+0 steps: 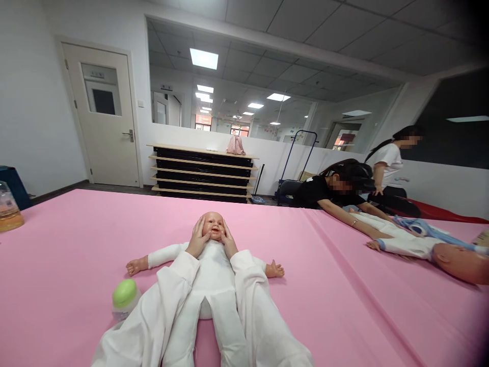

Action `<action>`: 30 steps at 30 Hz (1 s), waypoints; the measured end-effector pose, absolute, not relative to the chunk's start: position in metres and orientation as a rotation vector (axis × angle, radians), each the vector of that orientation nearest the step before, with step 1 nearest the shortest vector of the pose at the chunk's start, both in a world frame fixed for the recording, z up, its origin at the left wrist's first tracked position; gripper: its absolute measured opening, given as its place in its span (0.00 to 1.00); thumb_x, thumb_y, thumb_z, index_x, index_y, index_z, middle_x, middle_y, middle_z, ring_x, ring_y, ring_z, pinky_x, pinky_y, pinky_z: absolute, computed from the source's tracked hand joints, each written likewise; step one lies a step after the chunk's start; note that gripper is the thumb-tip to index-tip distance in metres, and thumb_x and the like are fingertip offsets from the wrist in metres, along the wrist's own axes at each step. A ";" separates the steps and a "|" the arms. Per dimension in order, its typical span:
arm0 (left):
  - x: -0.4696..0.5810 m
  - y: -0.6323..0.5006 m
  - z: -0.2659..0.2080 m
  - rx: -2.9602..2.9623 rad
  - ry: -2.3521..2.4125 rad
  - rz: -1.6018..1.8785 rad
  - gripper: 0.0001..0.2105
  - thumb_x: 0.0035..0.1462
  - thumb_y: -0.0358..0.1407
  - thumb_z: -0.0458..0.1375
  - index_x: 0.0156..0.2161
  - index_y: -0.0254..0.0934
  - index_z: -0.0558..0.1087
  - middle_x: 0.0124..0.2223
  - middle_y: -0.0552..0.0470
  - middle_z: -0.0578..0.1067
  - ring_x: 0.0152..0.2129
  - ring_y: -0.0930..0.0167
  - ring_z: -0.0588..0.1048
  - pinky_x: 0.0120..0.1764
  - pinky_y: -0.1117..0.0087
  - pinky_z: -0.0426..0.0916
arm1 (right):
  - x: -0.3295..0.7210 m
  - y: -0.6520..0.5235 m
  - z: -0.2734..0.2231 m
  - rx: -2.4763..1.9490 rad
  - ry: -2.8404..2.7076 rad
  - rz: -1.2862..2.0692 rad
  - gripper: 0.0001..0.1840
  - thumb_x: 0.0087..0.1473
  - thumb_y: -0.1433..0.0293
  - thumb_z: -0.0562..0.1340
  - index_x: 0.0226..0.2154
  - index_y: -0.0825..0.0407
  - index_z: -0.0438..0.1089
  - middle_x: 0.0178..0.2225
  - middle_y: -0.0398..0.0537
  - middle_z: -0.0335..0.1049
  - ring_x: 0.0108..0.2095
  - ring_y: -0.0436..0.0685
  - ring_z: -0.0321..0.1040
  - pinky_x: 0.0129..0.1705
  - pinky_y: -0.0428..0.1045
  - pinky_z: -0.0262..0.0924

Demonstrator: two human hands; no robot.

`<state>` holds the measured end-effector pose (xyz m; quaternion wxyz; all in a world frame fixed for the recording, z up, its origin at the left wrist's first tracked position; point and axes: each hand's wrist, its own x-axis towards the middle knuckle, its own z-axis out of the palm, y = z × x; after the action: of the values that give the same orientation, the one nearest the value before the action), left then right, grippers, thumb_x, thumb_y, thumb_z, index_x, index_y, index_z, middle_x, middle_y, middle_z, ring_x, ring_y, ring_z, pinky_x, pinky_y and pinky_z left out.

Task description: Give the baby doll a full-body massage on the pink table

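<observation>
A baby doll (214, 267) in a white suit lies on its back on the pink-covered table (324, 316), its arms spread wide and its head away from me. Against one cheek rests my left hand (197, 239), fingers stretched flat along the side of the doll's face and thumb near its mouth. My right hand (229, 240) lies the same way on the opposite cheek, so the face sits between my two palms. Both of my forearms, in loose white sleeves, pass over the doll's body. Beside my left sleeve stands a small bottle with a green lid (125, 293).
At right, a person in black (313, 191) leans over a second doll (412, 244) on the same table. Another person (389, 165) stands behind. A bottle of amber liquid (9, 211) is at the left edge. Stacked boards (202, 171) stand beyond the table.
</observation>
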<state>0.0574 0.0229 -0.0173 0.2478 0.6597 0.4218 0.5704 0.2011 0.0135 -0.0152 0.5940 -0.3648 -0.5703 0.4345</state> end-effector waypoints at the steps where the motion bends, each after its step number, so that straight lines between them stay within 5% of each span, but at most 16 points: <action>1: 0.058 0.023 -0.017 1.797 1.149 1.554 0.30 0.48 0.41 0.55 0.57 0.37 0.56 0.60 0.44 0.53 0.58 0.61 0.49 0.58 0.57 0.44 | 0.201 0.013 -0.015 -0.848 -1.328 1.012 0.39 0.44 0.56 0.61 0.57 0.47 0.51 0.57 0.46 0.53 0.58 0.61 0.47 0.58 0.59 0.46; 6: 0.059 0.018 -0.016 1.798 1.137 1.572 0.40 0.39 0.41 0.63 0.58 0.38 0.52 0.61 0.44 0.52 0.58 0.60 0.48 0.58 0.57 0.45 | 0.203 0.011 -0.014 -0.853 -1.377 1.010 0.46 0.39 0.60 0.66 0.58 0.49 0.47 0.60 0.48 0.46 0.59 0.60 0.46 0.58 0.58 0.44; 15: 0.056 0.028 -0.021 1.747 1.115 1.560 0.26 0.52 0.44 0.52 0.56 0.40 0.57 0.60 0.47 0.54 0.58 0.64 0.49 0.59 0.60 0.43 | 0.201 0.014 -0.016 -0.854 -1.323 1.026 0.39 0.44 0.53 0.60 0.57 0.46 0.51 0.58 0.45 0.52 0.59 0.60 0.45 0.58 0.58 0.45; 22: 0.059 0.021 -0.018 1.783 1.115 1.569 0.39 0.41 0.43 0.62 0.58 0.37 0.53 0.61 0.43 0.51 0.59 0.61 0.48 0.58 0.58 0.44 | 0.203 0.013 -0.014 -0.877 -1.350 1.024 0.47 0.39 0.58 0.65 0.58 0.52 0.47 0.60 0.50 0.46 0.59 0.59 0.45 0.59 0.55 0.45; 30: 0.057 0.030 -0.024 1.702 1.071 1.590 0.26 0.53 0.46 0.51 0.56 0.38 0.59 0.60 0.47 0.55 0.59 0.65 0.50 0.59 0.61 0.43 | 0.204 0.020 -0.023 -0.882 -1.340 0.966 0.41 0.42 0.51 0.60 0.57 0.46 0.51 0.58 0.45 0.51 0.58 0.60 0.47 0.58 0.59 0.45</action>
<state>0.0566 0.0300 -0.0236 0.2850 0.6364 0.4005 0.5945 0.2037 0.0196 -0.0226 0.5928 -0.3793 -0.5763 0.4153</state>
